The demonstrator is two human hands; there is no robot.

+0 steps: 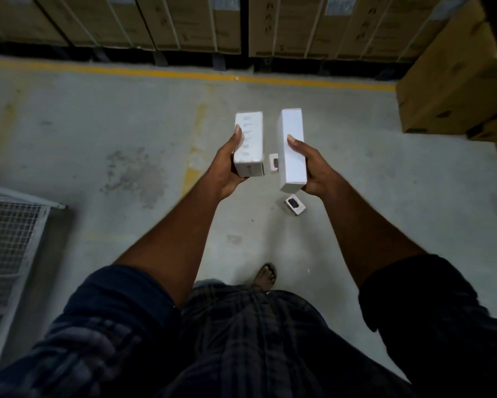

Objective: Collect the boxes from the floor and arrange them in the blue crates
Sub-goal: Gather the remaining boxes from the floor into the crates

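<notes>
Dark checked shirt (241, 340) nearest, left hand (227, 168) curled round printed white box (248, 142), thumb on top, right hand (316, 170) gripping plain white box (292, 150) just right, small box (294, 204) on floor (98, 124) below, second small box (273, 162) between.

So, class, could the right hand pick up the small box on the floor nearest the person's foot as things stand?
Probably not yet. The right hand grips a tall white box, and the small box lies on the floor below it. Nothing blocks the path, though.
</notes>
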